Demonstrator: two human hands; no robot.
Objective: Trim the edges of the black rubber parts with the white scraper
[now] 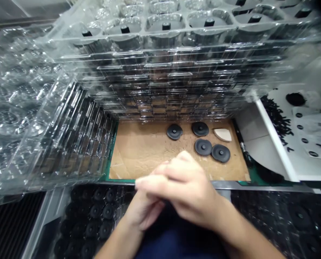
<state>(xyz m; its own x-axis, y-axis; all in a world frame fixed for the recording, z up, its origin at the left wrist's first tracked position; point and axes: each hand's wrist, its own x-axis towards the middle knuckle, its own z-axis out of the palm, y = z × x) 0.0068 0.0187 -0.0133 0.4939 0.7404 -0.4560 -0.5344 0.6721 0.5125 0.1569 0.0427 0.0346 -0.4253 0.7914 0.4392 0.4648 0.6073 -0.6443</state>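
A brown cardboard sheet lies flat on a green mat and forms the working area. A tall stack of clear plastic trays stands directly behind the sheet, with black parts seated in the pockets of its top tray. A second stack of clear trays stands along the left side. Four black discs lie on the right half of the sheet, two at the rear and two nearer, the nearer pair touching. A beige wedge lies just beside the rear right disc. A white tray at the right holds a heap of small black parts. A dark tray of black discs sits below the front edge at the lower left. Both hands are at the front edge of the sheet, near the discs but not touching them. The right hand lies across the left hand, its fingers straight and close together. The hands are blurred; whether the fingers of either hand are clamped on anything cannot be told
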